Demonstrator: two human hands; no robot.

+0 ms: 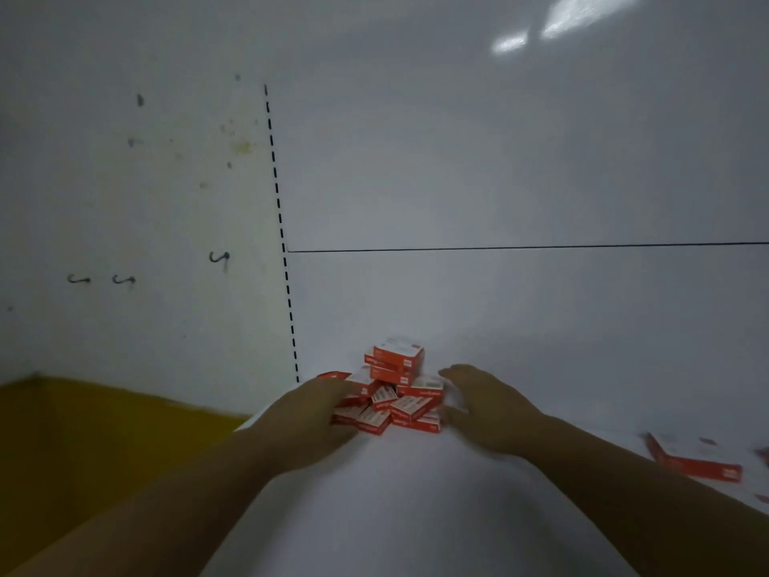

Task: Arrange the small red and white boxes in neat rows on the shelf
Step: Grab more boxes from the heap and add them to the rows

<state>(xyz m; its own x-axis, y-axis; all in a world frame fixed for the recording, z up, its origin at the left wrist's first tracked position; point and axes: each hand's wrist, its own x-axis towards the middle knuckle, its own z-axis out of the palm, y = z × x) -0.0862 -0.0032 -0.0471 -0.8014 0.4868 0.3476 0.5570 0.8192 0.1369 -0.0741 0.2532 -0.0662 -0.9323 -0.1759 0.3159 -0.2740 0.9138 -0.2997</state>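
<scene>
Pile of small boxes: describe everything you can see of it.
The pile of small boxes is a loose heap of cardboard-looking red and white cartons, tilted at mixed angles, some stacked on top, on the white shelf. The left hand rests on its left side; the right hand flanks its right, contact unclear.

Dim grey picture, soft all over.
Two patches of glare (566, 22) shine on the white wall (499, 160) near the top right corner. The left hand (316, 410) and the right hand (487, 406) are dark and blurred; the box (695, 460) at the right edge is smeared. The dashed line (279, 210) bends slightly.
</scene>
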